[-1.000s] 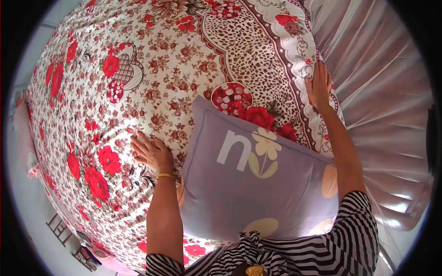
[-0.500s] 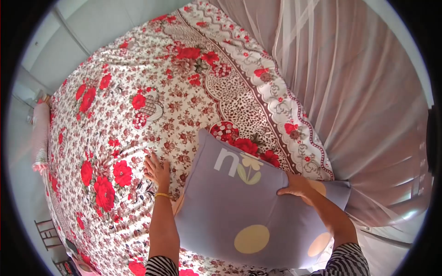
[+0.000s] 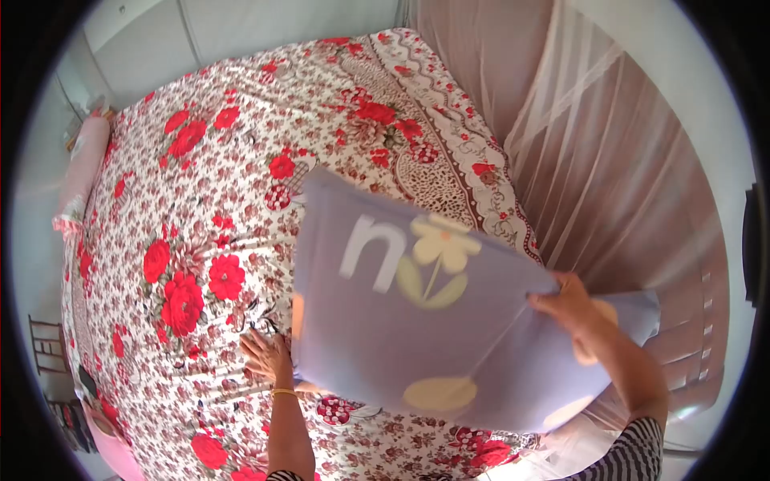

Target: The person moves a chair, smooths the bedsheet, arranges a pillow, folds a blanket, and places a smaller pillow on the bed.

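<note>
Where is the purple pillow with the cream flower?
The pillow is right of centre in the head view, gripped by the right hand, over the red-flowered white bedsheet.

Mauve pillow [image 3: 425,321] | flower print | slanted, creased | over red-flowered bedsheet [image 3: 216,192], wrinkled

We see a soft, grey-purple rectangular fabric pillow [image 3: 481,337] with a white letter "n", a pale yellow flower with yellow-green leaves, pale yellow ovals and orange patches. Our white fabric bedsheet [image 3: 233,192] has small brownish roses and large red blooms, with dark animal-print spots and scalloped brownish-red trim towards its right edge. Past that edge, we see a sheer, pinkish-brown fabric curtain [image 3: 609,168]; at the left edge, a pale pink cylindrical fabric bolster [image 3: 87,164]. Our fabric sleeves [image 3: 630,453] are striped black and white.
</note>
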Available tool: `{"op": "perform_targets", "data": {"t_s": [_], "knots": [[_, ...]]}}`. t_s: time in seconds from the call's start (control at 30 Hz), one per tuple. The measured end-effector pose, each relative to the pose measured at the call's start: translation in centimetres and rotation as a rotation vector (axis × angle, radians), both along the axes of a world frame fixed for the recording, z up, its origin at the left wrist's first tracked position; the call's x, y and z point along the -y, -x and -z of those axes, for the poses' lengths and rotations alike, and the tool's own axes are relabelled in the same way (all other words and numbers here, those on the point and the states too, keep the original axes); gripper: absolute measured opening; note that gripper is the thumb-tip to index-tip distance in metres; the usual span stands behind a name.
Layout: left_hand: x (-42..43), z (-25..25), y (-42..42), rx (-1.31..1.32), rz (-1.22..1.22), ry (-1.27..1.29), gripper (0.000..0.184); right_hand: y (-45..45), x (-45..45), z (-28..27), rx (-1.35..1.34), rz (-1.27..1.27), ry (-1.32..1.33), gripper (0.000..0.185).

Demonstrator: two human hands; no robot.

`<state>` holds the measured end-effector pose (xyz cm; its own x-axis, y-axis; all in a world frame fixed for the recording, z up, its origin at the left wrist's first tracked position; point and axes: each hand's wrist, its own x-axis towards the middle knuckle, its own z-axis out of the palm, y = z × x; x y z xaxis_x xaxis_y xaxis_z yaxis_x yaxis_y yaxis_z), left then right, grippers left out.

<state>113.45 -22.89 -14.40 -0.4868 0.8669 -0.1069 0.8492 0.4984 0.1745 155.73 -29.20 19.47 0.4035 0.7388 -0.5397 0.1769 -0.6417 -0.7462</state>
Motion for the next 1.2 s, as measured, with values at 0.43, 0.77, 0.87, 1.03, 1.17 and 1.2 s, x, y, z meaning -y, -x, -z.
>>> {"op": "perform_targets", "data": {"t_s": [0.43, 0.77, 0.87, 1.03, 1.17, 1.2], "knots": [[0.0, 0.6, 1.2, -0.180, 0.172, -0.004, 0.074, -3.0, 0.4, -3.6, 0.059, 0.174, -0.246, 0.039], [0.1, 1.2, 1.4, -0.172, 0.184, -0.049, 0.075, -17.8, -3.2, 8.0, 0.626, 0.211, -0.069, 0.064], [-0.1, 1.3, 1.4, -0.198, 0.176, -0.045, 0.075, -19.6, -3.0, 14.7, 1.251, 0.018, 0.463, 0.060], [-0.1, 1.2, 1.3, -0.203, 0.170, -0.044, 0.075, -13.7, 2.1, 16.2, 1.637, -0.473, -0.113, 0.057], [0.0, 1.5, 1.3, -0.189, 0.184, -0.040, 0.076, -7.0, 6.6, 17.2, 1.620, -0.699, -0.132, 0.059], [0.1, 1.7, 1.4, -0.200, 0.198, -0.077, 0.075, -7.9, 7.1, 19.7, 1.590, -0.689, 0.003, 0.060]]}}
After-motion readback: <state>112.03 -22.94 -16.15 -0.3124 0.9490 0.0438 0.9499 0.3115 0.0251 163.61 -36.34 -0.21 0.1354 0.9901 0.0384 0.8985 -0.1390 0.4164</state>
